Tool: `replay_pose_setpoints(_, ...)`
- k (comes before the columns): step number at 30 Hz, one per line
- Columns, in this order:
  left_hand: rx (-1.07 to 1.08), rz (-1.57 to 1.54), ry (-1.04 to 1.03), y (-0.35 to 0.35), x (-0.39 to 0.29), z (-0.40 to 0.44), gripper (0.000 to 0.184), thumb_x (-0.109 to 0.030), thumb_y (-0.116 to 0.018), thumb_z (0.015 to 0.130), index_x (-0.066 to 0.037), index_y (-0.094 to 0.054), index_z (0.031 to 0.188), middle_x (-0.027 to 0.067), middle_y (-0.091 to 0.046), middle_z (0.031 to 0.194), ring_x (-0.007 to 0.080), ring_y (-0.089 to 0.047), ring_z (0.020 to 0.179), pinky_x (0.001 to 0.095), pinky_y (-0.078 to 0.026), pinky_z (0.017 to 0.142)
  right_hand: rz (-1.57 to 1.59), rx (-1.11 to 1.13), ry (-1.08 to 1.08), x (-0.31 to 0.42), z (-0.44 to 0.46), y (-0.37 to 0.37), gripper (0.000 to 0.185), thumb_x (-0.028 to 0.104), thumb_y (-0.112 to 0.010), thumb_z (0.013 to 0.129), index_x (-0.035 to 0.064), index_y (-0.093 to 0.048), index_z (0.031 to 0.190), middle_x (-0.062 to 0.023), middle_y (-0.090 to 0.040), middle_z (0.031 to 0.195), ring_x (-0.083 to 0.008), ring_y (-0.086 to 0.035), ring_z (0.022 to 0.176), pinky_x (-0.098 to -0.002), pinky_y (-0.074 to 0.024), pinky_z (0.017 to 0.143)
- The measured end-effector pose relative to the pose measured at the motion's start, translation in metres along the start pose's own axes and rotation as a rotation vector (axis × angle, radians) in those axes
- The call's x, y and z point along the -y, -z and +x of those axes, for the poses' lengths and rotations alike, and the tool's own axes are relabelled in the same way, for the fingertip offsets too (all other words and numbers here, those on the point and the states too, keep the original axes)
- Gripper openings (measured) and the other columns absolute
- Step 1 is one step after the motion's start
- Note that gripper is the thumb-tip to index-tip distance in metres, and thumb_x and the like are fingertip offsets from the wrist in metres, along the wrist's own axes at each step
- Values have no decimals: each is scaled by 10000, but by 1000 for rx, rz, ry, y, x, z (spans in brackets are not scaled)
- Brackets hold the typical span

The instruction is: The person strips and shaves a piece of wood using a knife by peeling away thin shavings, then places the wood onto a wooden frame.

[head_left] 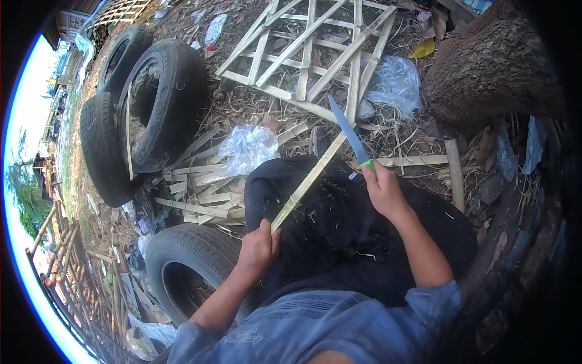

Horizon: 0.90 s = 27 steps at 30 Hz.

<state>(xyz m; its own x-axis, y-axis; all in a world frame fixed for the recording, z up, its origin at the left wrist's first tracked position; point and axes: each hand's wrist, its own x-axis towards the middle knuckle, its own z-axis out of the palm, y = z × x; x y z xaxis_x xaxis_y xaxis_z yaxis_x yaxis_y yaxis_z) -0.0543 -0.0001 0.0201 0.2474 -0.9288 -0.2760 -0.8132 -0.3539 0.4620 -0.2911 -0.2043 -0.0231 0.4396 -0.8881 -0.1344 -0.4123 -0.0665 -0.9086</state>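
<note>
Head view: grasps strip (308,184) in left hand (257,246), knife (350,132) in right hand (383,190) (probably shaving); needs steady strokes beyond left grip.

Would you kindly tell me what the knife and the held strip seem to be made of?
Knife: the blade looks like smooth metal, given its grey sheen; the green handle may be plastic, though the right hand covers most. Strip: probably split bamboo, flat and pale yellow-green, slightly glossy near the left hand.
</note>
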Motion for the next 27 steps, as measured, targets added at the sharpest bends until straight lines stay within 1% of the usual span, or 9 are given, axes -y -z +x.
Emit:
replay_pose_setpoints(1, -2, 3, -5, -1, -2, 3, 214, -155, -545, 911, 14, -421, 869, 273, -542, 635, 484, -554, 623, 535, -418, 544, -17, 23, 2, 0, 5, 3, 268, 237, -482, 981, -14, -538, 906, -184, -545, 627, -371, -566, 595, -405, -422, 561)
replay_pose_setpoints(3, -20, 36, -7, -2, -4, 3, 255, -211, -564, 913, 4, -439, 857, 252, -569, 630, 454, -579, 596, 517, -460, 539, 44, 45, -68, -8, 18, 8, 327, 274, -465, 988, -20, -544, 870, -149, -511, 594, -262, -490, 530, -384, -402, 543)
replay_pose_setpoints(5, -12, 30, -1, -1, -3, -3, 257, -214, -560, 916, 3, -437, 856, 251, -568, 628, 454, -578, 597, 518, -458, 540, 106, 71, -29, -13, 10, -2, 337, 280, -459, 991, -17, -549, 859, -144, -510, 594, -248, -485, 531, -376, -402, 544)
replay_pose_setpoints(8, -24, 33, -8, 1, -3, 2, 258, -219, -548, 923, 1, -433, 854, 251, -567, 628, 454, -577, 600, 519, -456, 539, 15, 39, 43, -9, 13, 7, 324, 275, -460, 990, -13, -550, 873, -142, -510, 598, -254, -499, 537, -376, -407, 554)
replay_pose_setpoints(9, -12, 39, -16, 0, -3, 2, 258, -221, -541, 927, 0, -431, 854, 251, -567, 631, 454, -576, 601, 519, -455, 537, 37, 51, -59, -12, 18, 8, 317, 271, -465, 986, -14, -553, 880, -162, -524, 616, -300, -537, 562, -385, -417, 571)
replay_pose_setpoints(11, -11, 23, -30, 2, -5, 1, 255, -217, -537, 929, 2, -429, 855, 254, -568, 638, 457, -574, 605, 520, -456, 540, 5, 34, 2, -4, 8, -1, 323, 275, -459, 987, -16, -551, 880, -173, -536, 626, -332, -558, 584, -392, -420, 574)
replay_pose_setpoints(16, -2, 38, -14, 2, -3, 4, 250, -216, -534, 929, 2, -430, 863, 252, -574, 647, 463, -575, 614, 525, -456, 545, -5, 30, -27, -7, 17, 7, 297, 262, -469, 984, -12, -536, 891, -185, -550, 650, -355, -557, 591, -408, -432, 579)
replay_pose_setpoints(25, -6, 37, -6, 3, -1, 0, 263, -226, -548, 923, 3, -438, 854, 258, -568, 638, 467, -571, 608, 528, -452, 543, 70, 24, 32, -10, 3, -20, 315, 288, -454, 989, -4, -550, 923, -153, -537, 624, -293, -521, 548, -383, -420, 556)
replay_pose_setpoints(27, -6, 42, -11, 3, -1, 3, 266, -228, -550, 923, 3, -438, 852, 257, -566, 632, 468, -570, 603, 529, -451, 540, 36, 44, 11, -11, 6, -9, 313, 285, -443, 993, -1, -554, 931, -165, -552, 635, -321, -563, 566, -384, -420, 550)
